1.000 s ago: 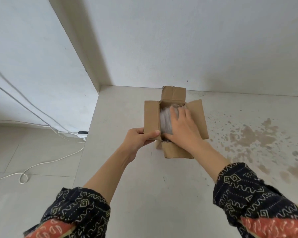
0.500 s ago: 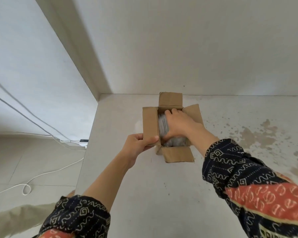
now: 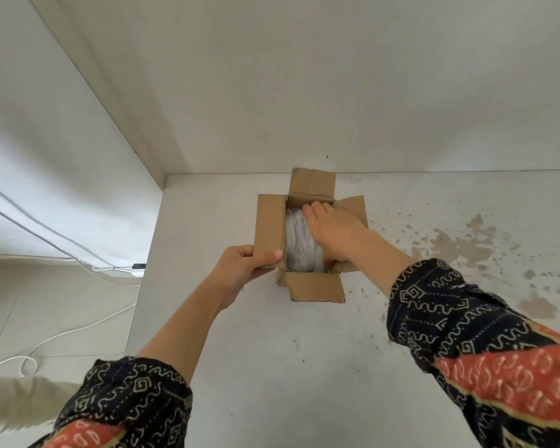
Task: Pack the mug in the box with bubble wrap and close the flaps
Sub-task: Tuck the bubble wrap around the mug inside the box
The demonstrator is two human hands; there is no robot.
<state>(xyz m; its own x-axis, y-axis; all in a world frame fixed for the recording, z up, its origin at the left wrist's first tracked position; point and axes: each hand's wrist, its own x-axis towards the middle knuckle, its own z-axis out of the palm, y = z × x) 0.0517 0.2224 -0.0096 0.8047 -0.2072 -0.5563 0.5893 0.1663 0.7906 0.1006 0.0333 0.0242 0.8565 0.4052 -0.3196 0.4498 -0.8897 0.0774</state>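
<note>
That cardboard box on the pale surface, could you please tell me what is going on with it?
A person is packing the small brown cardboard box, which stands on a stained whitish surface with all four flaps open. The left hand grips the left flap at its near end, steadying the box. The right hand reaches inside, pressing down on a clear bubble-wrap bundle. The mug itself cannot be seen. No flap has been folded shut yet.

Box (image 3: 316, 287) on table (image 3: 304, 367) near wall corner, bubble wrap (image 3: 299, 242) inside.
</note>
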